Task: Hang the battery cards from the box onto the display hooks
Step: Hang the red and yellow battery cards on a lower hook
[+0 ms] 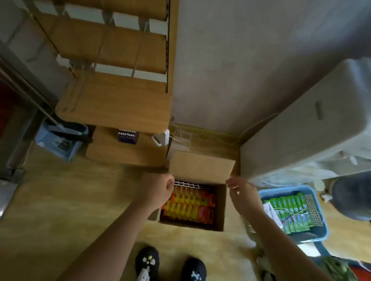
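The battery cards are seen packed in close rows of orange, yellow and red inside the open cardboard box on the floor, and none is held. The box's far flap is raised, and its two lower corners are met by the hands. The left hand is curled tight at the left corner and the right hand is bent at the right one. Whether the flap is actually pinched by either cannot be told, since the fingertips are blurred. The step is judged to be the opening of the box, with no card lifted yet. Near the box on the right a blue basket of green packs is set, below a plastic-wrapped white appliance. The wooden display rack is placed up to the left, well apart from the box, its hooks too faint to be made out. If the flap is let go, it may drop back over the rear row. Because the cards are packed so closely, neighbours may be dragged out with the one pulled and spilt. The basket could be knocked by the right forearm.
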